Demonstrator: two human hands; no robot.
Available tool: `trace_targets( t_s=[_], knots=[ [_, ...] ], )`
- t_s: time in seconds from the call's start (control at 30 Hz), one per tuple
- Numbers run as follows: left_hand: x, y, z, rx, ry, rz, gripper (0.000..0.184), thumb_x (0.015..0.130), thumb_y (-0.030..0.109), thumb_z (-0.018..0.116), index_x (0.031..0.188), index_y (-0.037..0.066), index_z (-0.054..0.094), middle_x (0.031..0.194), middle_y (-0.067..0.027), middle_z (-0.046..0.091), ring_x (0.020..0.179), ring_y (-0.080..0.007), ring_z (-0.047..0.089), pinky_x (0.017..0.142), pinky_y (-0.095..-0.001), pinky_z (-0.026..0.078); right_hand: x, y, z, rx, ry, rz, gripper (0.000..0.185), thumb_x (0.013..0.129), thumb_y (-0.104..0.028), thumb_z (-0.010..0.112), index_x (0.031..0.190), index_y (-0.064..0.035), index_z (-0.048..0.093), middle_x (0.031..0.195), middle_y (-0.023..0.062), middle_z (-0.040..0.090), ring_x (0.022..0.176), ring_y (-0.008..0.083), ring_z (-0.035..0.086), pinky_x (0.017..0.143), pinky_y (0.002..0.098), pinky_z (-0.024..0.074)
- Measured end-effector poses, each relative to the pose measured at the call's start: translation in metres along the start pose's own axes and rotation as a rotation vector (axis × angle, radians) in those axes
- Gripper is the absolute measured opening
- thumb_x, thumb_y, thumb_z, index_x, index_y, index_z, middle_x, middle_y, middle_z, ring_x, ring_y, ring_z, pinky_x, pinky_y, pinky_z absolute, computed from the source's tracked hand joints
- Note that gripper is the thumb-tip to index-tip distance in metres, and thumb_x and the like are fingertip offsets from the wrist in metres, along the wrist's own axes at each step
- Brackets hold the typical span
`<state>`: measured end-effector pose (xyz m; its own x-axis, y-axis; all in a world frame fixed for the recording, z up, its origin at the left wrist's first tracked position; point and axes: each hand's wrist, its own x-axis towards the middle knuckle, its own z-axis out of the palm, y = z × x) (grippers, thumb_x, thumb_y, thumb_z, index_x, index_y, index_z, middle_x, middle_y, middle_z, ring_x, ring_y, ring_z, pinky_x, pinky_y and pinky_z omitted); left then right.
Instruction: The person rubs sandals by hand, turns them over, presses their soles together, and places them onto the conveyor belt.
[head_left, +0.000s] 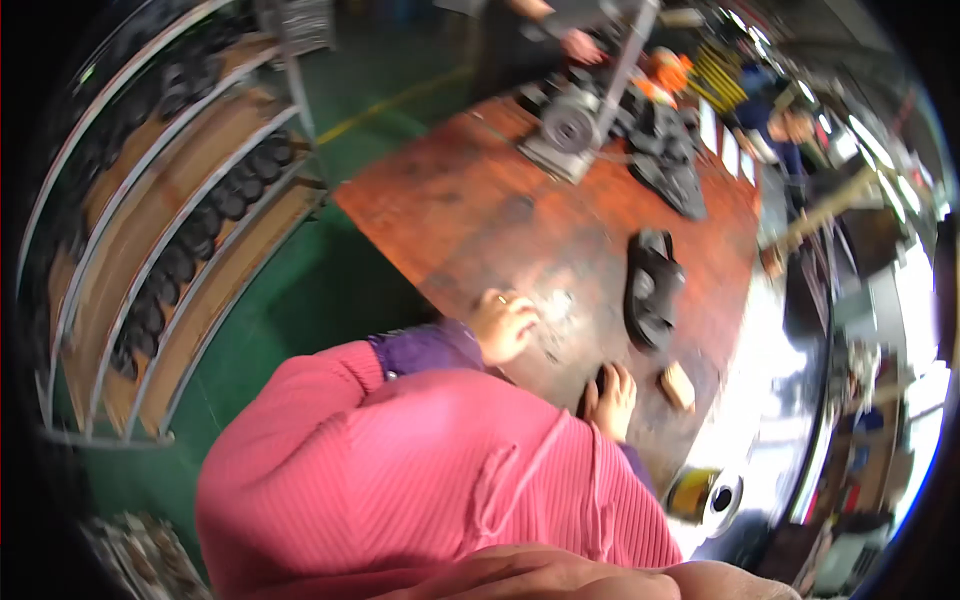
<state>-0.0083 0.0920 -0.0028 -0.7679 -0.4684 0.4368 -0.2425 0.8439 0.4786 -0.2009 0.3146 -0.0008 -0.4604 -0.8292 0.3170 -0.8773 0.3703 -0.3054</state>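
My left hand (505, 325) is over the near left edge of the table, its fingers loosely bent and somewhat blurred, with nothing visible in them. Close to my body, my right hand (614, 400) has its fingers curled at a dark object that is mostly hidden; its kind cannot be made out. A black slide sandal (655, 290) lies on the table beyond my right hand, its toe and heel pointing away from and toward me. To the right of that hand sits a small tan block (677, 388).
Black sandals (665, 150) are piled at the table's (450, 200) far side, beside a metal device (568, 130) on a stand. A yellow can (700, 497) stands at the right. Racks of footwear (190, 240) line the left. Another person's hand (582, 46) shows across the table.
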Motion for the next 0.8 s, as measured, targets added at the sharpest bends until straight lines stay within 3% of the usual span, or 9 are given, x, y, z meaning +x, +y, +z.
trace_targets(
  t_s=[0.17,0.33,0.37,0.4,0.47,0.57,0.67,0.8],
  knots=[
    [-0.001,0.004,0.005,0.000,0.023,0.074,0.025,0.081,0.018,0.069,0.105,0.012,0.070,0.118,-0.0085,0.064,0.119,-0.0296,0.056,0.099,-0.0470,0.039,-0.009,0.002,-0.009,0.078,0.025,-0.002,0.042,0.086,-0.020,0.066,0.123,-0.0009,0.058,0.130,0.0191,0.057,0.123,0.0384,0.050,0.107,0.0470,0.0376],
    [0.008,0.010,0.004,-0.001,0.015,0.121,0.024,0.080,0.016,0.069,0.104,0.011,0.069,0.115,-0.0091,0.064,0.117,-0.0294,0.057,0.099,-0.0455,0.040,0.012,0.011,-0.026,0.342,0.175,0.189,0.037,0.087,-0.013,0.067,0.121,-0.0015,0.058,0.114,0.0185,0.061,0.105,0.0370,0.059,0.092,0.0434,0.0479],
    [0.006,0.010,0.007,0.015,0.009,0.116,0.024,0.081,0.016,0.068,0.104,0.010,0.069,0.115,-0.0090,0.063,0.117,-0.0297,0.057,0.099,-0.0456,0.040,0.018,0.023,-0.026,0.211,0.246,0.124,0.039,0.086,-0.011,0.068,0.122,-0.0002,0.056,0.114,0.0196,0.060,0.102,0.0362,0.060,0.090,0.0424,0.0490],
    [0.003,0.013,0.006,0.006,-0.020,0.104,0.024,0.081,0.016,0.068,0.104,0.010,0.069,0.116,-0.0089,0.063,0.118,-0.0296,0.056,0.099,-0.0456,0.040,0.027,0.022,-0.038,0.289,0.251,0.210,0.041,0.085,-0.012,0.070,0.122,0.0001,0.056,0.115,0.0205,0.060,0.107,0.0375,0.058,0.093,0.0438,0.0471],
    [0.002,0.010,0.008,-0.003,-0.083,0.083,0.027,0.083,0.017,0.068,0.109,0.010,0.067,0.122,-0.0108,0.061,0.122,-0.0311,0.054,0.102,-0.0470,0.038,0.046,0.036,-0.042,0.106,0.362,0.190,0.047,0.083,-0.014,0.072,0.124,0.0000,0.055,0.121,0.0222,0.057,0.114,0.0398,0.055,0.098,0.0458,0.0444],
    [0.003,0.012,0.007,-0.002,-0.097,0.071,0.027,0.084,0.018,0.068,0.110,0.010,0.067,0.123,-0.0108,0.061,0.123,-0.0312,0.053,0.103,-0.0471,0.037,0.067,0.053,-0.035,0.112,0.404,0.246,0.054,0.081,-0.017,0.075,0.126,0.0003,0.053,0.126,0.0234,0.054,0.119,0.0418,0.051,0.102,0.0472,0.0419],
    [0.004,0.015,0.008,0.016,-0.060,0.087,0.026,0.082,0.017,0.068,0.108,0.011,0.068,0.119,-0.0090,0.061,0.121,-0.0297,0.055,0.101,-0.0464,0.038,0.074,0.064,-0.024,0.112,0.395,0.308,0.059,0.080,-0.020,0.076,0.129,0.0007,0.051,0.129,0.0243,0.052,0.121,0.0419,0.050,0.103,0.0468,0.0420],
    [0.005,0.014,0.009,0.025,-0.092,0.074,0.029,0.082,0.016,0.068,0.111,0.012,0.066,0.122,-0.0093,0.059,0.124,-0.0315,0.052,0.102,-0.0472,0.037,0.085,0.071,-0.039,0.145,0.297,0.367,0.056,0.082,-0.023,0.074,0.130,-0.0044,0.053,0.132,0.0194,0.053,0.124,0.0387,0.050,0.102,0.0476,0.0426]
  ],
)
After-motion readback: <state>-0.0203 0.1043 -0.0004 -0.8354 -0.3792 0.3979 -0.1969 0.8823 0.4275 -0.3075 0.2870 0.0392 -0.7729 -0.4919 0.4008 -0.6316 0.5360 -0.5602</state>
